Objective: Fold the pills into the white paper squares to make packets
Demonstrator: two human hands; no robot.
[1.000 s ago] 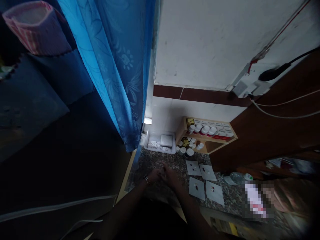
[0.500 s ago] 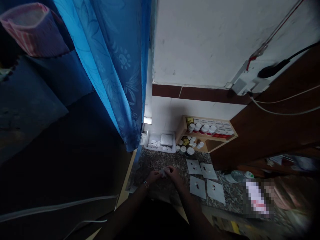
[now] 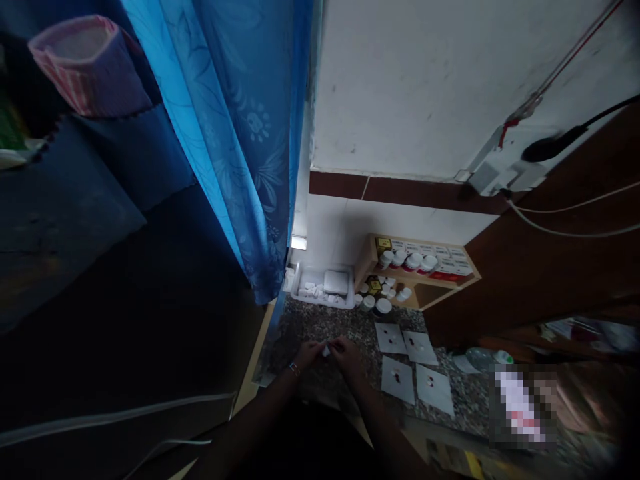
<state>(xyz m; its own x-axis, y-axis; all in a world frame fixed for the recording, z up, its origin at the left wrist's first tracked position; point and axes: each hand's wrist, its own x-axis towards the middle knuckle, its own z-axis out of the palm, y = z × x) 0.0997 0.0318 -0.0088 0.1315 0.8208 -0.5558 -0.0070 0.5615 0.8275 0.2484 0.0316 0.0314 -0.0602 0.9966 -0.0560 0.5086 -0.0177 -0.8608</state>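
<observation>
Progress seems early: left hand (image 3: 306, 353) and right hand (image 3: 349, 354) pinch one small white paper piece (image 3: 325, 350) at lower centre, while four pill-bearing white paper squares (image 3: 398, 379) lie unfolded beside them.

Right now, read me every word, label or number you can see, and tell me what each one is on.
Nothing can be read.
Labels on the white boxes on the wooden shelf: too small.
Print on the yellow box: blurred.
The small white piece pinched between the left hand and right hand: no print shows.
</observation>
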